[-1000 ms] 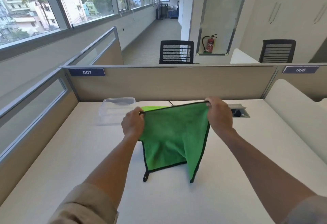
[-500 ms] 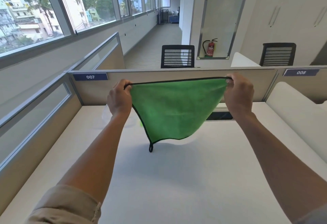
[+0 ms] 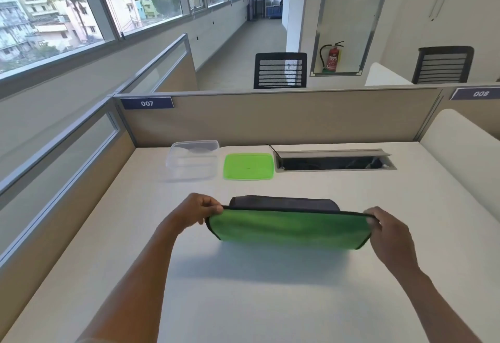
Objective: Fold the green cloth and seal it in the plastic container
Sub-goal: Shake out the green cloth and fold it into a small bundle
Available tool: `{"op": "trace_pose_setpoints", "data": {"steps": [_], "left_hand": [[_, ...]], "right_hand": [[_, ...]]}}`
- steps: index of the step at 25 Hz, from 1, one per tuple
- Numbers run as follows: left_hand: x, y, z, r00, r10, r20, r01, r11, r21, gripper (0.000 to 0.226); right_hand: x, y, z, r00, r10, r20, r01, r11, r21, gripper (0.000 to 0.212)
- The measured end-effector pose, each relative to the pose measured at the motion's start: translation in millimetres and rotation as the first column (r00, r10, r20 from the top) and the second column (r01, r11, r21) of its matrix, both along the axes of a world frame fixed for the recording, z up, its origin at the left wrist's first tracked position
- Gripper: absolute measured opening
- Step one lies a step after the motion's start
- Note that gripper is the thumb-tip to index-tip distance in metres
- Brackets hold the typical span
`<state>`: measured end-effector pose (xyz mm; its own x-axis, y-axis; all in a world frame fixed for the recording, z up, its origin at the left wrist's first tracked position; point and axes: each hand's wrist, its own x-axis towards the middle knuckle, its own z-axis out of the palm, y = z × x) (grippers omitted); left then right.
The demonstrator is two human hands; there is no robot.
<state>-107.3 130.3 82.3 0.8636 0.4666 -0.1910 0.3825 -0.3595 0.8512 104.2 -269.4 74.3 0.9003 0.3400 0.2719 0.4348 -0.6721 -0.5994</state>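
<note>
Cloth: green cloth [image 3: 286,231] held taut, low over the near surface [image 3: 270,302]; dark shape behind its top edge, unclear.
Grip: left hand [image 3: 194,211] and right hand [image 3: 389,231] each pinch a top corner.
Handling: soft, light, limp; best held by the corners.
Container: clear box [image 3: 192,160] far left, green lid [image 3: 248,166] beside it, off.
Room: white surface, partitioned office, windows left.

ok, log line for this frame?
phase: folding | green cloth: both hands pinch top corners | container: open | lid: beside it
</note>
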Motion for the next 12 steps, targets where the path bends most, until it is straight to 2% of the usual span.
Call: {"op": "trace_pose_setpoints", "data": {"steps": [2, 4, 8, 12], "left_hand": [[-8.8, 0.0, -18.4, 0.993, -0.059, -0.100, 0.056, 0.998, -0.035, 0.007], [-10.8, 2.8, -29.2, 0.987, -0.081, -0.136, 0.076, 0.996, -0.041, 0.010], [-0.4, 4.4, -33.2, 0.990, -0.055, -0.132, 0.057, 0.998, 0.014, 0.023], [23.7, 8.6, -40.7, 0.995, 0.041, -0.088, -0.025, 0.985, 0.171, 0.019]], "right_hand": [[-10.3, -9.2, -15.8, 0.996, -0.004, -0.089, 0.001, 0.999, -0.033, 0.028], [-14.8, -11.5, -22.6, 0.991, -0.022, -0.130, 0.015, 0.998, -0.057, 0.026], [-7.0, -7.4, -27.8, 0.972, -0.075, -0.223, 0.062, 0.996, -0.062, 0.018], [15.1, 5.2, -27.9, 0.959, -0.106, -0.265, 0.094, 0.994, -0.056, 0.012]]}}
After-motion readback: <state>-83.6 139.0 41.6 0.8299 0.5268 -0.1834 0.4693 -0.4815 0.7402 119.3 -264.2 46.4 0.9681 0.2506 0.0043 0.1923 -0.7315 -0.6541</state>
